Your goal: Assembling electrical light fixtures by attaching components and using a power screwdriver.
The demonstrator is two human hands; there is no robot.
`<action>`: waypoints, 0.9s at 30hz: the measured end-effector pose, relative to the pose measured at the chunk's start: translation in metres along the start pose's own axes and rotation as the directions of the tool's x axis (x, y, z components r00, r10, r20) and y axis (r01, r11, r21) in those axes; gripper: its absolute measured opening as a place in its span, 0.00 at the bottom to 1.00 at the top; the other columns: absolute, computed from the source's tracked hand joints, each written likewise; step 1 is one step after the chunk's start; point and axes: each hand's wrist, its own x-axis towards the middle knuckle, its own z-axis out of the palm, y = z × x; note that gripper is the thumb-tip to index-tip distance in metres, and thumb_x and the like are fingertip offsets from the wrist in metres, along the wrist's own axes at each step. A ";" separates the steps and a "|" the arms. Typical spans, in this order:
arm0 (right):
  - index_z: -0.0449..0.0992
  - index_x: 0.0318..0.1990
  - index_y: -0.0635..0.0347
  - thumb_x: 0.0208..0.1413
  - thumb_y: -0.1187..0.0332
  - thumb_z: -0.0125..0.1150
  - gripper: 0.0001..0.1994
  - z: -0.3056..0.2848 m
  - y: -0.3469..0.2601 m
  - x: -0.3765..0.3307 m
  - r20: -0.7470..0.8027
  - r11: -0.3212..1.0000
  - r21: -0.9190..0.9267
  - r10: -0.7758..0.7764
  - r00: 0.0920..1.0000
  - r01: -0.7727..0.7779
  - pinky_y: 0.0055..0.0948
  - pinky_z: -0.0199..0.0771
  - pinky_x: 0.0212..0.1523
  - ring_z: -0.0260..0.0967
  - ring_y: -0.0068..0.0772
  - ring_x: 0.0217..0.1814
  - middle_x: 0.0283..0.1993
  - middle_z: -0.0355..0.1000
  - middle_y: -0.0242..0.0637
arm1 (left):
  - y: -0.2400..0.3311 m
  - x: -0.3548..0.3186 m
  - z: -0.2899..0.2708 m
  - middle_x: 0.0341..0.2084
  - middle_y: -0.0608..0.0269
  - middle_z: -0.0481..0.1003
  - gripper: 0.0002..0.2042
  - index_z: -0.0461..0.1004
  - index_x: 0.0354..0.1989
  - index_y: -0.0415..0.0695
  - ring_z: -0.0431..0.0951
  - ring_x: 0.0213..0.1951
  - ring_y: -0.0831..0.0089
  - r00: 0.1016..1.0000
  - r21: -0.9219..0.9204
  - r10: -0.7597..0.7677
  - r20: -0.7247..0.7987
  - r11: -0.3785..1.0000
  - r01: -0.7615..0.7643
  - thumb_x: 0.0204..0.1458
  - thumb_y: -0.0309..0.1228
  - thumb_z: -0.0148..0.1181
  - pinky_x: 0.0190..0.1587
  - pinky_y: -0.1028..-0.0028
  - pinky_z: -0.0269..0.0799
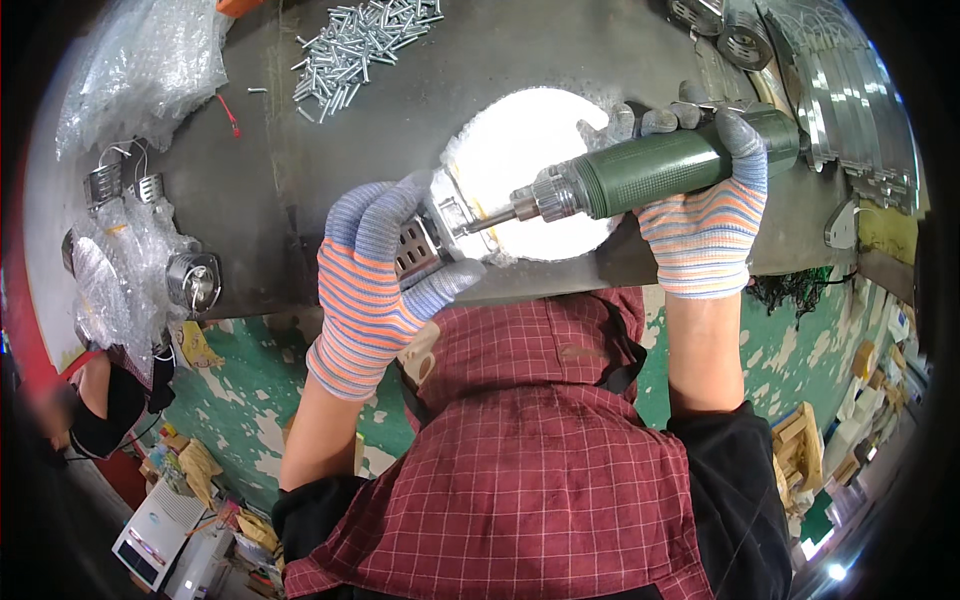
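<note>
Striped work gloves cover both my hands. My left hand [368,265] is closed around a small shiny metal housing [414,250] with slots in its side, pressing it near the table's front edge. In my right hand [705,225] lies a green electric screwdriver [655,170], held level with the fingers wrapped round its body. Its bit points left and meets the housing beside my left thumb; the exact contact spot is too small to make out. Behind the tool a round white patch [530,125] glares brightly, its surface washed out.
A heap of screws [360,55] lies at the back of the dark table [250,170]. Bubble wrap [150,75] and slotted metal housings [193,282] sit at left. Stacked metal strips [845,110] and round metal parts [743,42] stand at right. Another person's arm [95,385] shows far left.
</note>
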 end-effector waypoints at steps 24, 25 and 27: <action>0.77 0.41 0.60 0.53 0.67 0.64 0.10 0.005 -0.001 0.011 -0.119 0.990 -0.039 -0.137 0.983 0.133 0.45 0.77 0.57 0.75 0.42 0.41 0.36 0.77 0.40 | 0.001 -0.004 0.000 0.46 0.53 0.70 0.36 0.71 0.54 0.44 0.74 0.45 0.56 0.992 -0.053 -0.111 0.057 0.992 0.114 0.36 0.46 0.79 0.48 0.60 0.73; 0.77 0.41 0.60 0.53 0.67 0.64 0.10 0.007 -0.001 0.012 -0.135 0.988 -0.044 -0.152 0.979 0.147 0.46 0.77 0.57 0.75 0.42 0.41 0.37 0.77 0.40 | 0.001 -0.003 0.000 0.46 0.53 0.70 0.36 0.71 0.54 0.44 0.74 0.45 0.56 0.994 -0.047 -0.096 0.052 0.994 0.098 0.36 0.46 0.79 0.47 0.60 0.73; 0.78 0.41 0.59 0.53 0.67 0.64 0.10 0.010 0.002 0.012 -0.153 0.986 -0.050 -0.167 0.974 0.161 0.47 0.77 0.57 0.75 0.42 0.41 0.38 0.77 0.40 | 0.000 -0.002 -0.001 0.46 0.53 0.70 0.36 0.71 0.54 0.44 0.74 0.45 0.57 0.996 -0.041 -0.081 0.048 0.996 0.083 0.36 0.46 0.79 0.47 0.61 0.74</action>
